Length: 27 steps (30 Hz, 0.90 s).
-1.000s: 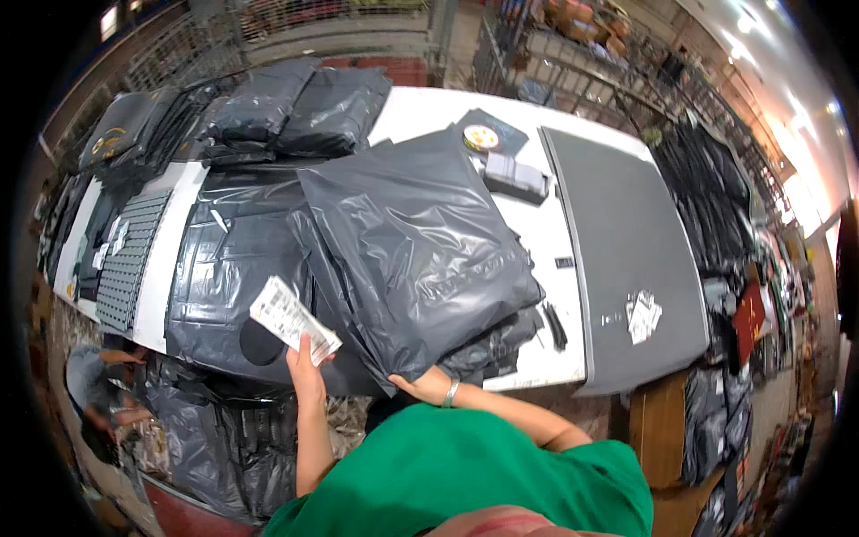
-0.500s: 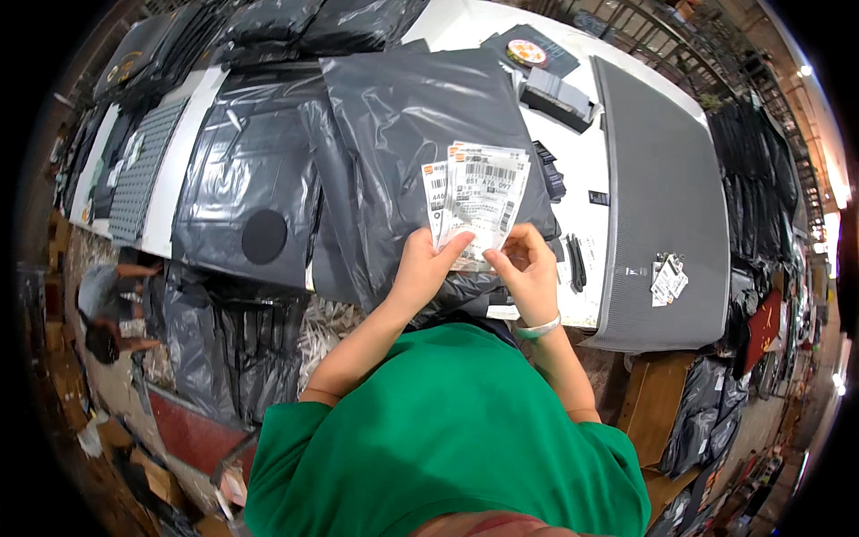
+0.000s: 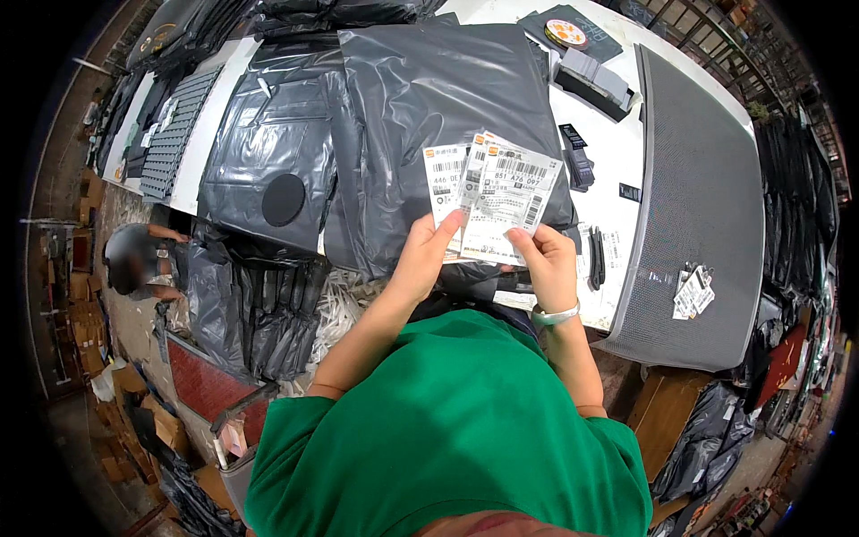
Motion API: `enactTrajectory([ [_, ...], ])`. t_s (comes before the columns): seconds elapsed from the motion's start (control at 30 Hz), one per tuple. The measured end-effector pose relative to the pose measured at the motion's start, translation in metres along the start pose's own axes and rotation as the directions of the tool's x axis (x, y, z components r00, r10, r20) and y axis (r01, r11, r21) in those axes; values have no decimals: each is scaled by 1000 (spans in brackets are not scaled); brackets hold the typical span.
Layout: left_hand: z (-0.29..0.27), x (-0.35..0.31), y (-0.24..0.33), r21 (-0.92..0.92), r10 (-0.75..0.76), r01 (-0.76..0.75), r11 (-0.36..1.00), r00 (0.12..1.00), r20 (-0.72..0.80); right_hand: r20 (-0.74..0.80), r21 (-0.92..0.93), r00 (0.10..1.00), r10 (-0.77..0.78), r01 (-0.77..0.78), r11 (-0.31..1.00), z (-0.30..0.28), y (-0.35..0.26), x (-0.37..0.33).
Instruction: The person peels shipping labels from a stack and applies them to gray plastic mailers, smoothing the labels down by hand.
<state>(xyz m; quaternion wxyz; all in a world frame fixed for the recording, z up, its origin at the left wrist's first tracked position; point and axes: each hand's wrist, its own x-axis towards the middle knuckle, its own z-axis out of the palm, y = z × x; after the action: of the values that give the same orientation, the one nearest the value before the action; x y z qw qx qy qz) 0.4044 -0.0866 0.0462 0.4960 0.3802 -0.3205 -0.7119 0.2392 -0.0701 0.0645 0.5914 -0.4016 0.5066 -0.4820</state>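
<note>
Between my two hands is a small fanned stack of white shipping labels (image 3: 510, 192) with barcodes and orange marks. My left hand (image 3: 422, 258) pinches the lower left of the stack, thumb on top, where one label (image 3: 445, 172) sticks out to the side. The lower right edge of the top label is gripped by my right hand (image 3: 551, 266), its thumb over the front; a silver bracelet (image 3: 557, 317) circles that wrist. Behind the labels lies a large dark grey plastic bag (image 3: 438, 85) on the table. Most of the lower labels are covered by the top one.
A dark packed bag with a round black disc (image 3: 284, 199) lies left. Rightward are a box of dark cards (image 3: 594, 80), a grey ribbed mat (image 3: 702, 197) with paper tags (image 3: 693, 294), and a black strap-like item (image 3: 597, 257). Another person (image 3: 139, 259) is low at far left.
The labels are fanned wider, and the left one shows more. My right thumb now lies higher on the top label. The whole view has shifted, moving the table items rightward.
</note>
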Motion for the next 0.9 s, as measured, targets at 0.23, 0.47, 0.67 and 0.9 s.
enactTrajectory([
  [0.23,0,5,3,370,234,-233,899,971,43,-68,45,992,-105,109,993,-10,-6,2],
  [0.47,-5,-1,11,385,11,-42,922,997,81,-72,-104,975,-211,203,974,-6,-5,3],
  [0.67,-6,-3,17,336,-13,-6,942,998,54,-46,-149,986,-158,150,978,-2,-8,9],
  [0.9,-8,-8,19,450,137,-134,883,990,27,267,-841,633,-727,522,146,18,-24,5],
])
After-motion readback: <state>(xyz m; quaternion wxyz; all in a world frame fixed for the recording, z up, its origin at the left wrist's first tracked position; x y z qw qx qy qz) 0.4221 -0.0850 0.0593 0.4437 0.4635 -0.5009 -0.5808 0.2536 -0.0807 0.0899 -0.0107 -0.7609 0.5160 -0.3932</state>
